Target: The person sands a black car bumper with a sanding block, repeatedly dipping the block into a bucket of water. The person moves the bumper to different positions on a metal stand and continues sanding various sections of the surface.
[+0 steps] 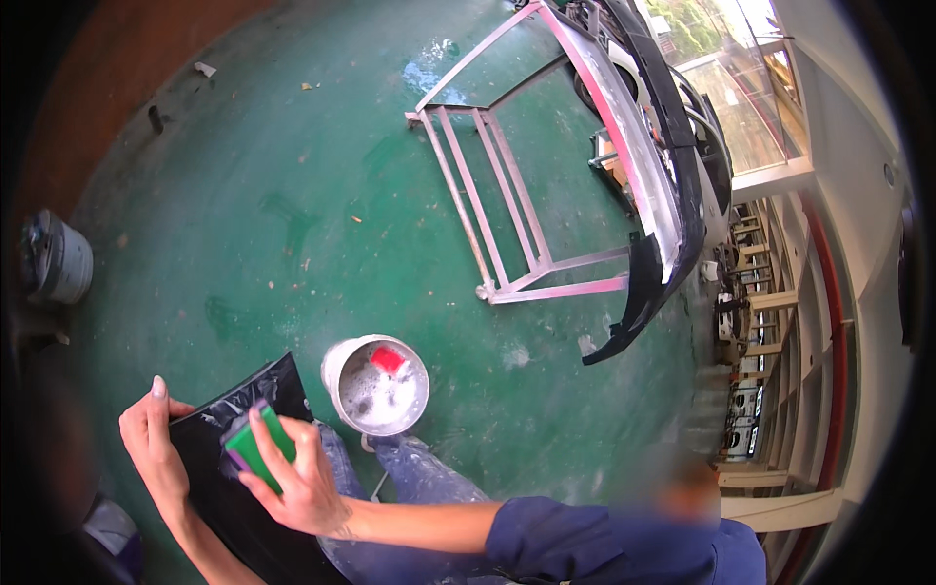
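Observation:
My left hand (156, 439) grips the upper left edge of a black panel (239, 517), which is tilted in front of me above my legs, with soapy wet streaks near its top. My right hand (297, 468) is closed on a green and purple block (263, 439), pressed against the panel's face. Just right of the panel, a white bucket (336, 385) on the floor holds foamy water and a red pad (388, 358).
A pink-and-white metal stand (505, 292) carries long bumper parts (639, 292) ahead to the right, with wheeled feet on the green floor (263, 244). A grey bucket (60, 263) stands at the far left. Shelving (765, 302) lines the right side.

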A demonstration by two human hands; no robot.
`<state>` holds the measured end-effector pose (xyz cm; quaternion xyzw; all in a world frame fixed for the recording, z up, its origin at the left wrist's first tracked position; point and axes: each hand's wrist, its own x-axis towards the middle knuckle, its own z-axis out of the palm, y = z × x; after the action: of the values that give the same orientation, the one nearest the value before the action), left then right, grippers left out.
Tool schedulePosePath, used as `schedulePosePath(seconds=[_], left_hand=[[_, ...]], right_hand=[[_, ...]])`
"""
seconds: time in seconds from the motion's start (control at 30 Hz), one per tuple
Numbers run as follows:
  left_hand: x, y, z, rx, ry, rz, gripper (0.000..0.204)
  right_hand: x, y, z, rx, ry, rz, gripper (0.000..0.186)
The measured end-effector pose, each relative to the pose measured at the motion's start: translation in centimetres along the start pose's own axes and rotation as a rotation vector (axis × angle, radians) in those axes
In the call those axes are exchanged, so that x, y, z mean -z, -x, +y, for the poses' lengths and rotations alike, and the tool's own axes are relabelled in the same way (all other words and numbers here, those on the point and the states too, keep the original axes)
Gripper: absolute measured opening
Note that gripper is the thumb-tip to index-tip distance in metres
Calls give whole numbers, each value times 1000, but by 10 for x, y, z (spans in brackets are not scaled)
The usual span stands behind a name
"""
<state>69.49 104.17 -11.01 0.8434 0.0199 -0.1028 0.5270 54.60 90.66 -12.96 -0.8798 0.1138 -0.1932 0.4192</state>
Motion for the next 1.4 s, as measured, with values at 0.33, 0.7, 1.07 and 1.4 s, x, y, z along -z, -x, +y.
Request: schedulePosePath(seconds=[0.33, 0.7, 1.07, 1.4], left_hand=[[-3, -2, -18, 4, 40, -8, 65], [18, 2, 0, 66, -48, -94, 54], [29, 25, 41, 22, -339, -106, 41], [16, 21, 90, -142, -965, -321, 50]], right_hand=[[-2, 24, -12, -247, 6, 78, 78], [53, -15, 208, -512, 0, 411, 70], [8, 128, 456, -763, 515, -463, 76], [-24, 165, 545, -160, 966, -939, 52]])
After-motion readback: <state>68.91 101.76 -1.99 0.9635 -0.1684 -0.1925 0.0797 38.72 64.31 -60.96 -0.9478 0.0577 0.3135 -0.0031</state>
